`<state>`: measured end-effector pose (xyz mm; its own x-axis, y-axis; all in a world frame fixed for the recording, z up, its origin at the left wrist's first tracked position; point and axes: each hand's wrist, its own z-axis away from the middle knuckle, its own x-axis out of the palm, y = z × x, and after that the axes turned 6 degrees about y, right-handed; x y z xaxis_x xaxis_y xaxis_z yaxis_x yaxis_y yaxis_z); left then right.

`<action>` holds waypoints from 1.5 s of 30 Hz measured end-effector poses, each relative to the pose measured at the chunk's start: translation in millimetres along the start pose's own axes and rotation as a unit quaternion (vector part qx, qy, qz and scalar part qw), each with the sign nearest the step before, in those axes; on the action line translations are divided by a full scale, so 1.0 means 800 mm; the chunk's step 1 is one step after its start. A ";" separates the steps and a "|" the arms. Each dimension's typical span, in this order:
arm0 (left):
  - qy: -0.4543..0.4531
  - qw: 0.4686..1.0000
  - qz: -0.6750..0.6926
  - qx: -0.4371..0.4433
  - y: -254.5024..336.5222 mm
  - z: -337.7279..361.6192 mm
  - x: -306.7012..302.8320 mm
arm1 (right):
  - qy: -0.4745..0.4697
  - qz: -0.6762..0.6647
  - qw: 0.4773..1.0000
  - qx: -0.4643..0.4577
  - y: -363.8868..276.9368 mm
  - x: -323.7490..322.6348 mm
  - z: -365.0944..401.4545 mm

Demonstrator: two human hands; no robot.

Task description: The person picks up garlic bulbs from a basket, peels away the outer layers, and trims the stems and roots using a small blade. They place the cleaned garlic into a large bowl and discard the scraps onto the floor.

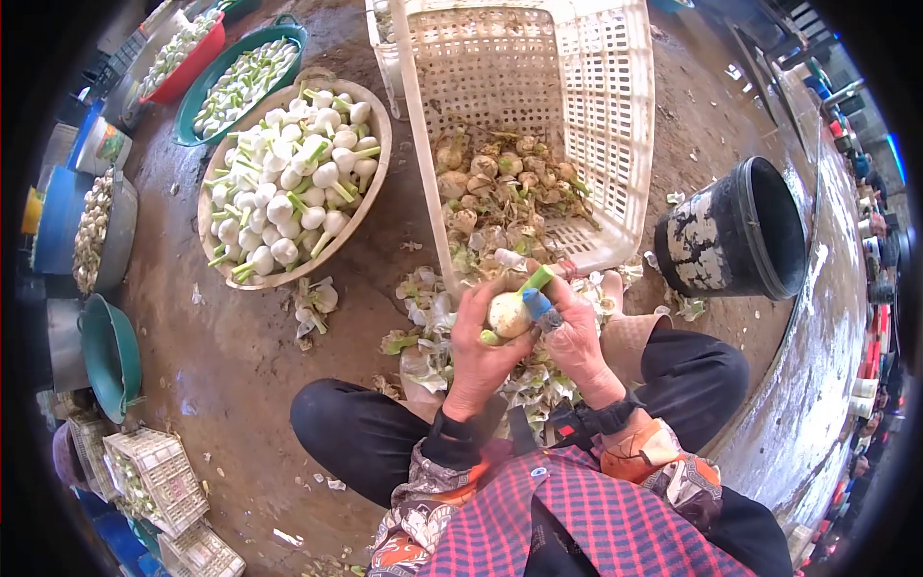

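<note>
My left hand (473,348) is wrapped round a whitish garlic bulb (506,317) with a short green stem pointing up and to the right. From the other side, my right hand (577,341) closes on the same bulb, its thumb bearing a blue covering and grey wrapping. That thumb presses against the bulb near the stem; the fingers behind are partly hidden. Just beyond my hands, unpeeled dirty garlic bulbs (510,173) lie in a white plastic crate (606,125) tipped on its side. Torn garlic skins (534,385) are heaped beneath my hands.
A round basin (383,163) piled with cleaned garlic stands at left. Behind it are a green tub (185,120) and a red tub (207,58) of garlic. A black bucket (711,240) leans at right. Another green basin (96,356) and white crates (159,476) stand far left.
</note>
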<state>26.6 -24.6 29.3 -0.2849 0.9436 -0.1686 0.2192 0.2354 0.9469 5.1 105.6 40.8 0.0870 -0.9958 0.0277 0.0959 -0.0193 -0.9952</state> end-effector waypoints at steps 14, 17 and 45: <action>-0.097 0.602 0.644 -0.462 -0.048 0.024 0.005 | 0.086 0.191 0.973 -0.095 0.006 -0.005 -0.001; -0.106 0.643 0.619 -0.437 -0.056 0.017 0.012 | 0.139 0.211 0.962 -0.102 0.007 0.000 -0.004; -0.169 0.772 0.461 -0.403 -0.015 0.028 -0.003 | 0.117 0.169 0.978 0.038 0.007 -0.115 -0.084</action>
<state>45.5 -24.7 12.6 -0.0642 0.6625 0.7463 -0.5070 -0.6658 0.5474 -69.3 191.1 26.4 -0.1019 -0.9373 -0.3334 0.1757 0.3129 -0.9334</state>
